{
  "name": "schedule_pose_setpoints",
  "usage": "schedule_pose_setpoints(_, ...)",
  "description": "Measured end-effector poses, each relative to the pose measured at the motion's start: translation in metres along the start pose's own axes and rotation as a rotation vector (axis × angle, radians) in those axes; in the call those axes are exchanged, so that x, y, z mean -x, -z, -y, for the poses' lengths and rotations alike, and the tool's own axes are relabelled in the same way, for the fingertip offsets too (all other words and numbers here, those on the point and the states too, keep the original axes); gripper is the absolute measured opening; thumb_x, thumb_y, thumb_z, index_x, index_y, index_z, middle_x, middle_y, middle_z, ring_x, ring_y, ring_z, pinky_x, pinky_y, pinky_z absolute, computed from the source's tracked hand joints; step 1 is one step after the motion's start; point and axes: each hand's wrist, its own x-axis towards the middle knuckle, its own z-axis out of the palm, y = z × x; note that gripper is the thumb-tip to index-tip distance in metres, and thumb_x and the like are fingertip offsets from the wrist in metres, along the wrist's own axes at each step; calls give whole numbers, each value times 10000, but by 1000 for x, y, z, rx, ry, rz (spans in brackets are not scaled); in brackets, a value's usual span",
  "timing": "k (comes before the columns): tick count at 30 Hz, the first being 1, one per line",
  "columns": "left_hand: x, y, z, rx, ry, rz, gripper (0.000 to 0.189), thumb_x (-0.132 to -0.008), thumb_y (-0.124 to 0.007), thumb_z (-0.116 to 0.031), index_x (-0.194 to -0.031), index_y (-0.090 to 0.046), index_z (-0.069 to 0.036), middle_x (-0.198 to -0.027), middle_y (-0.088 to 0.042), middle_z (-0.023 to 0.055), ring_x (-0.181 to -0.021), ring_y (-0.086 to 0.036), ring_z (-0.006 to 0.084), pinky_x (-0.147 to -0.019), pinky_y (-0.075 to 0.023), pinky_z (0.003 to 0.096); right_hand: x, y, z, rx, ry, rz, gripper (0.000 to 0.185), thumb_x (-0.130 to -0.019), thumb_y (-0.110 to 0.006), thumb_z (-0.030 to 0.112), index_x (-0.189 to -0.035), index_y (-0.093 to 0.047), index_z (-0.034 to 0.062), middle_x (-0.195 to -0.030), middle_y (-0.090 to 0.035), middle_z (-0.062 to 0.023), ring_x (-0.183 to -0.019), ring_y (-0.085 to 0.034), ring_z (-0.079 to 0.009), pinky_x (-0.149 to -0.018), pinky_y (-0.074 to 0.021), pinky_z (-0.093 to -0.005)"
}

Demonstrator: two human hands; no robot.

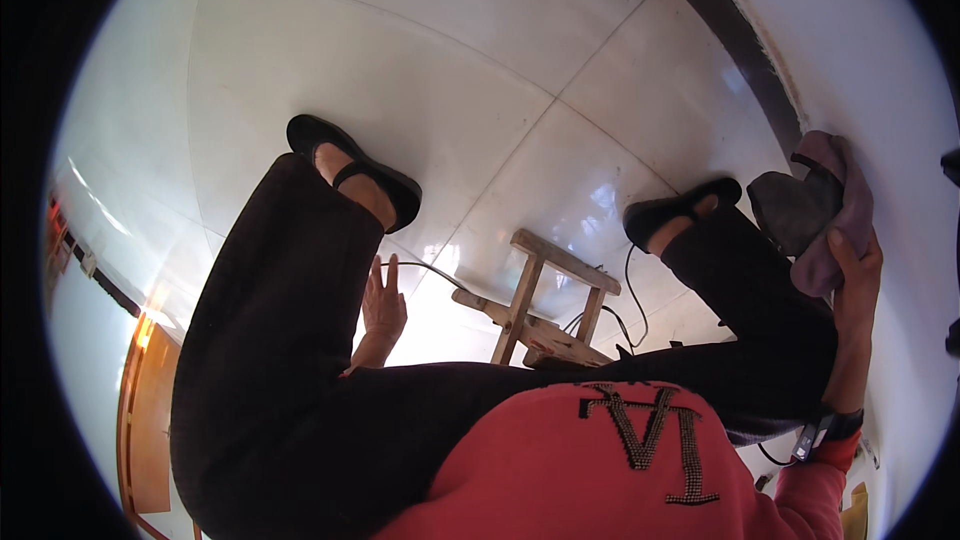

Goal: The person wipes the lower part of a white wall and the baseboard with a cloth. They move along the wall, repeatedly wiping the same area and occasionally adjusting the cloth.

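Note:
At the right side, my right hand grips a soft purple cloth item with a dark grey part, its exact kind not plain. The thumb presses on the front of the cloth while most of the fingers are hidden behind it. That bundle is beside my right lower leg, close to the white wall. My left hand shows past the inner edge of my left trouser leg, fingers apart and pointing away from me, with nothing seen in it.
A wooden stool shows between my legs, partly hidden by my body. Thin black cable runs over the pale tiled floor near it. My feet wear black strap shoes. A dark skirting strip borders the wall; an orange-brown wooden panel stands at left.

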Motion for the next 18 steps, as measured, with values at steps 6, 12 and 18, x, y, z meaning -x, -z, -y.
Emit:
schedule_pose_setpoints(6,23,-3,31,-50,264,54,819,-859,-665,-68,-1538,-209,-104,-1536,-244,241,-1382,-347,387,-1116,-350,446,10,-7,-3,-63,4,14,461,-859,-709,216,-1222,-570,-31,-1051,-653,-62,-963,-620,-141,-881,-478,-282)
schedule_pose_setpoints(12,73,12,60,53,144,89,760,-871,-665,-79,-1513,-258,-80,-1498,-312,216,-1355,-382,351,-1109,-356,427,17,-14,0,-23,52,-23,411,-859,-714,189,-1188,-588,-21,-1026,-663,-56,-956,-625,-135,-876,-482,-271)
schedule_pose_setpoints(18,89,62,73,238,-42,131,703,-883,-664,-89,-1487,-307,-56,-1460,-379,191,-1329,-416,316,-1102,-362,407,36,-17,35,-119,260,-82,410,-869,-704,147,-1212,-576,-39,-1061,-663,-80,-982,-628,-150,-900,-480,-284)
